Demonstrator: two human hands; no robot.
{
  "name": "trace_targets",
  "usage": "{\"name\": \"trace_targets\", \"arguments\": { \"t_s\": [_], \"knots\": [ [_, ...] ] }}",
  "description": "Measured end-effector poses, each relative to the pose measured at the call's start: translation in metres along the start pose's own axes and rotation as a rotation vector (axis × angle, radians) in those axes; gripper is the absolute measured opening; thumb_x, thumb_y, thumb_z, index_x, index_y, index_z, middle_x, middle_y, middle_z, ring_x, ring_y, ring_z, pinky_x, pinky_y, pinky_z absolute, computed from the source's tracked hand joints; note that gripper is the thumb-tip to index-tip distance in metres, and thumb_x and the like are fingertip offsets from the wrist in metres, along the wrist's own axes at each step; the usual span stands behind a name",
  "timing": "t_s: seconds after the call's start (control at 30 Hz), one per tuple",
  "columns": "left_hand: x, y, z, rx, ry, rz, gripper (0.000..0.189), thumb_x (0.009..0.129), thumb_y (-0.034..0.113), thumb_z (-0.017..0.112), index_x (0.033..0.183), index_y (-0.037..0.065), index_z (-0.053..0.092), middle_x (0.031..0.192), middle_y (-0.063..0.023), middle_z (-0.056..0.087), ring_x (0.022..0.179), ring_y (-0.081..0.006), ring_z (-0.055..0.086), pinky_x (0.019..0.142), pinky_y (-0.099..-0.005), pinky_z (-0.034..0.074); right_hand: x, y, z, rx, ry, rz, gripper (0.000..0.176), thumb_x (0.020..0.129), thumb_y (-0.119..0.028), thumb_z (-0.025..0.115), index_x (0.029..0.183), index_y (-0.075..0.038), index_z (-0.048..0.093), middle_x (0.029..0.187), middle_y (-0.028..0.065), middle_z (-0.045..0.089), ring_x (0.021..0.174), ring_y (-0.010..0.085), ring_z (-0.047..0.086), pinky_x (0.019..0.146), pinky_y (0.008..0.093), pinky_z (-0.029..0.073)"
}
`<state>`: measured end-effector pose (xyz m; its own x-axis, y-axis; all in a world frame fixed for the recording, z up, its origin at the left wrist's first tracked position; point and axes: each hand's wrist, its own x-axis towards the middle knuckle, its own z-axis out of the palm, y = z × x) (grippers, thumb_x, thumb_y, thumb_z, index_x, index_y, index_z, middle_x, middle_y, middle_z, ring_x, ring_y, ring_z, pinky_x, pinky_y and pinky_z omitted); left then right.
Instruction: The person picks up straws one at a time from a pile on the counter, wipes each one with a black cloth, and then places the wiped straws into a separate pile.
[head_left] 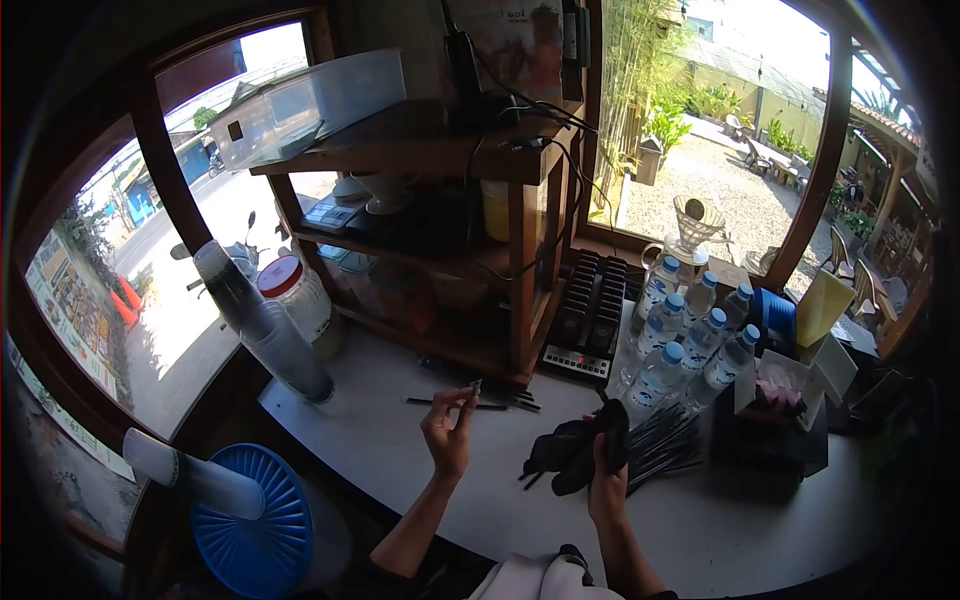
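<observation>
We start with the black bundle (572, 452), soft dark stuff whose make we cannot tell. It sits just above the counter (740, 520), a little right of centre in our view. Our right hand (606, 482) is clamped around its upper end, with the thumb and fingers folded over it. The rest droops toward eight o'clock, and we judge that the grip at one end lets the loose part hang free.

At nine o'clock from the bundle, our left hand (448, 430) is raised with the palm turned toward us. Its fingertips are pinched together on a small piece (476, 385), too tiny to name. It seems held up and apart from the bundle so that we can look at it.

Just at three o'clock from the bundle, a sheaf of black straws (662, 445) lies fanned on the counter, within easy reach of the right hand. A single black straw (440, 402) lies apart at ten o'clock, behind the left hand.

At one o'clock, water bottles (680, 345) with blue caps stand packed upright. A black tray (592, 310) lies beside them at twelve o'clock. The wooden shelf (520, 260) rises further back. At nine to ten o'clock a stack of cups (265, 320) leans on its side beside a jar (298, 298) with a red lid. A blue ribbed lid (250, 520) sits low at eight o'clock.
</observation>
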<state>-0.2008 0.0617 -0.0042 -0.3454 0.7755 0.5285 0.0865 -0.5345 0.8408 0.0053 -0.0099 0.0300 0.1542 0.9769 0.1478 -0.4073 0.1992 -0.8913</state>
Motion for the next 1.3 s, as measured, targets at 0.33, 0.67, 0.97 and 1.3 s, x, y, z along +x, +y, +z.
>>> {"name": "trace_targets", "arguments": {
  "t_s": [0.33,0.67,0.97,1.3],
  "knots": [
    [-0.009,0.062,-0.006,-0.442,-0.078,-0.413,0.015,0.090,0.005,0.061,0.104,0.001,0.061,0.096,-0.0089,0.066,0.086,-0.0140,0.064,0.076,-0.0279,0.051,0.003,0.027,0.019,-0.094,-0.343,0.184,0.037,0.096,-0.021,0.055,0.126,-0.001,0.049,0.112,0.0042,0.057,0.100,0.0103,0.052,0.090,0.0253,0.041],
    [-0.018,0.064,-0.005,-0.480,-0.152,-0.500,0.019,0.089,0.006,0.063,0.107,0.001,0.060,0.097,-0.0074,0.065,0.088,-0.0132,0.062,0.081,-0.0280,0.049,-0.006,0.028,0.042,-0.124,-0.438,0.529,0.032,0.083,-0.009,0.069,0.111,-0.004,0.054,0.086,-0.0001,0.060,0.077,0.0087,0.058,0.071,0.0269,0.049],
    [-0.011,0.060,-0.014,-0.178,-0.275,-0.522,0.010,0.085,0.010,0.069,0.090,0.002,0.071,0.087,-0.0053,0.069,0.084,-0.0109,0.062,0.083,-0.0272,0.048,-0.010,0.040,0.056,-0.068,-0.398,0.406,0.026,0.087,-0.007,0.064,0.110,-0.004,0.052,0.086,-0.0001,0.058,0.078,0.0086,0.056,0.072,0.0256,0.047],
    [0.018,0.061,-0.026,-0.462,0.033,-0.546,0.022,0.091,0.024,0.062,0.090,0.002,0.065,0.073,-0.0042,0.062,0.067,-0.0106,0.061,0.060,-0.0272,0.054,0.011,0.027,0.024,0.002,0.045,0.387,0.028,0.091,-0.021,0.064,0.111,-0.004,0.054,0.091,0.0026,0.059,0.083,0.0130,0.059,0.077,0.0289,0.049]
  ]
}}
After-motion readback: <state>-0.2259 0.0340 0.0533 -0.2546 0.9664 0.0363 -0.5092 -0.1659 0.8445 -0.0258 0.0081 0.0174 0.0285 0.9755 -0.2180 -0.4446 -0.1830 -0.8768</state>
